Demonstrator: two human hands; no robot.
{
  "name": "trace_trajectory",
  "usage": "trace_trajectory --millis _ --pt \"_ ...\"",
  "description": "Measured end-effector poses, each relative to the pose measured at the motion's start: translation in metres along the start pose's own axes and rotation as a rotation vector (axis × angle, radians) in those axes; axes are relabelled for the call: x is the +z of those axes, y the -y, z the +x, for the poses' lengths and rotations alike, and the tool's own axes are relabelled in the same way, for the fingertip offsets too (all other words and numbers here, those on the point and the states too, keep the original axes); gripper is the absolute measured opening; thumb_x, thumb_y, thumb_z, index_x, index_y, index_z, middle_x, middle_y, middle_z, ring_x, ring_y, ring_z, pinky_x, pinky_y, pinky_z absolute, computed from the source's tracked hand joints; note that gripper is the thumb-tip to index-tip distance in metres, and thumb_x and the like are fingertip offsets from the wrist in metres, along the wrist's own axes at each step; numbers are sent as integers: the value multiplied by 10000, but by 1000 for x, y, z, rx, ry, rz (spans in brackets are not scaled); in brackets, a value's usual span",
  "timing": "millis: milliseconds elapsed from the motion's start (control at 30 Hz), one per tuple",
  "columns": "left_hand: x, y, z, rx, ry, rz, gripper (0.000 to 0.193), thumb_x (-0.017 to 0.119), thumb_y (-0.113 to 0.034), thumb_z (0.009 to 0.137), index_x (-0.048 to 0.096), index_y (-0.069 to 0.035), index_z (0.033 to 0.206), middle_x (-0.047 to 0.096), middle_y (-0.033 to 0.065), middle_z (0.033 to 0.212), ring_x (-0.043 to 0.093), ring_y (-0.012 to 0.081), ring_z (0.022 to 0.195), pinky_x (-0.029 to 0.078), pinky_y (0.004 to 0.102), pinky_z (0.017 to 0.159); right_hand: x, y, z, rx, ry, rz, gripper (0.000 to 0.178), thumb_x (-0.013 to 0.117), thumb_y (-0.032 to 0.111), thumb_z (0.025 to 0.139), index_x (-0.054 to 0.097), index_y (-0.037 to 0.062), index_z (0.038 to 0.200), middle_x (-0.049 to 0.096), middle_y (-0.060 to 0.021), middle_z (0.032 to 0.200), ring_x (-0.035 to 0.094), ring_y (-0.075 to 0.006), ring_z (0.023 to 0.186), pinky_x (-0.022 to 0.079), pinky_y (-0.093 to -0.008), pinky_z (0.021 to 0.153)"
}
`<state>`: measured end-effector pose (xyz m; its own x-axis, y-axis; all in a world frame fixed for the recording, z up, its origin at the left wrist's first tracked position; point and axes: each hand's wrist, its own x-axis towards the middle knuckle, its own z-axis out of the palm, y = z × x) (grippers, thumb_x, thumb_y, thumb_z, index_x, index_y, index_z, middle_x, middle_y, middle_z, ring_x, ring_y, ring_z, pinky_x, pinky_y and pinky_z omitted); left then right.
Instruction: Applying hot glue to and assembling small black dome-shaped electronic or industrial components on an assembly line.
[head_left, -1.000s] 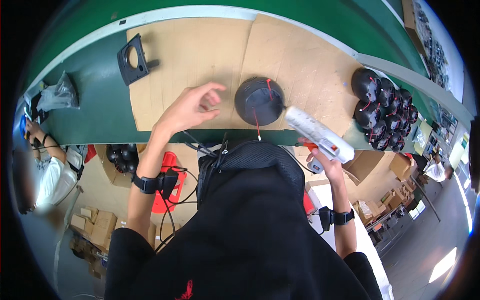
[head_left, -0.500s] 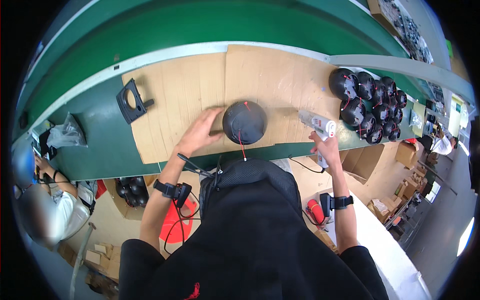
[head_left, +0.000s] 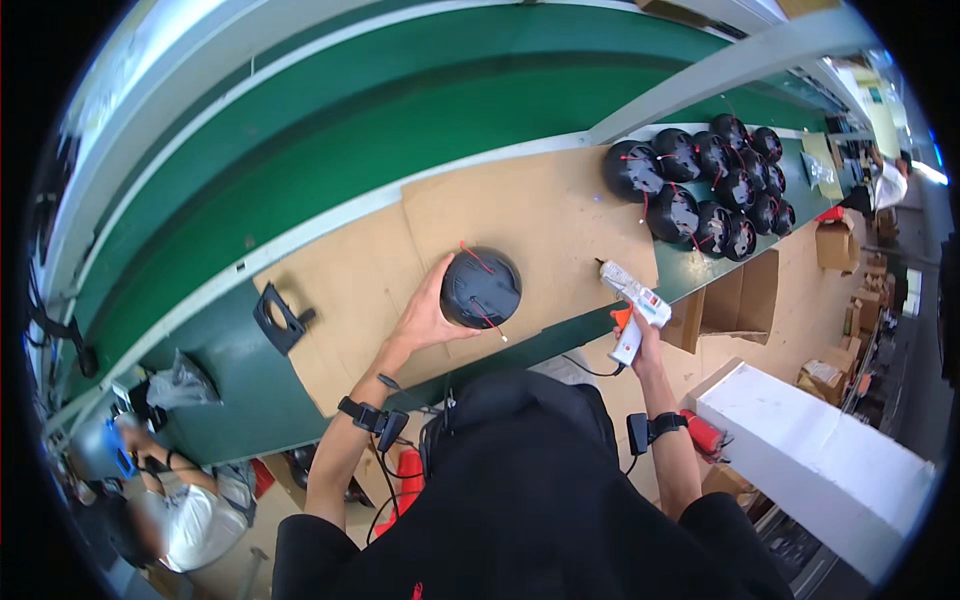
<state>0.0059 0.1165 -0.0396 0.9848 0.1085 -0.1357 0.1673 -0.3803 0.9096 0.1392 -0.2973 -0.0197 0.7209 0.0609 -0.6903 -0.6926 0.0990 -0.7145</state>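
A round black plastic housing with red wires rests at the middle of the cardboard sheet. My left hand curls round its left and near sides, thumb and fingers against the shell. To the right, my right hand grips a white hot glue gun with an orange trigger. The gun's nozzle points up and left, over the cardboard and apart from the housing. A cable trails from its handle.
Several similar black housings with red wires cluster on the right of the bench. A black frame with a round opening lies at the left, near a clear plastic bag. A person works at the far left. An open cardboard box stands beyond the bench edge.
My left hand has closed on the black housing, which now shows its ribbed face with the wires turned. The glue gun has tilted, nozzle still leftward. The whole view has swung.
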Motion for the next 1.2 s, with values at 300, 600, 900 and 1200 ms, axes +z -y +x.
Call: trace_trajectory --millis 300,600,900,1200 --pt "34 -28 202 84 18 16 1318 961 -263 573 123 22 1549 385 230 1507 394 339 1415 318 394 1189 -13 -57 17 64 -138 -193 325 671 226 949 517 59 1181 656 -106 855 692 -230 700 598 -390 622" --pt "-31 48 136 -166 228 -19 635 719 -153 909 420 6 1445 610 140 1301 608 209 1162 498 335 986 67 -53 25 -63 170 -306 367 705 286 914 574 1 1104 673 -101 839 669 -201 667 566 -365 597" --pt "-77 78 -54 -609 99 85 139 616 -143 981 647 -7 978 675 46 801 628 119 664 497 260 556 63 -37 29 -593 195 -1079 443 671 376 855 677 -64 901 678 -280 830 686 -437 791 553 -495 720" --pt "45 29 -103 -1356 441 260 240 655 -197 935 709 -9 1074 730 99 896 718 200 781 609 341 661 -301 -122 48 -341 11 -894 260 587 215 795 713 -10 825 678 -251 792 672 -401 717 529 -477 686"
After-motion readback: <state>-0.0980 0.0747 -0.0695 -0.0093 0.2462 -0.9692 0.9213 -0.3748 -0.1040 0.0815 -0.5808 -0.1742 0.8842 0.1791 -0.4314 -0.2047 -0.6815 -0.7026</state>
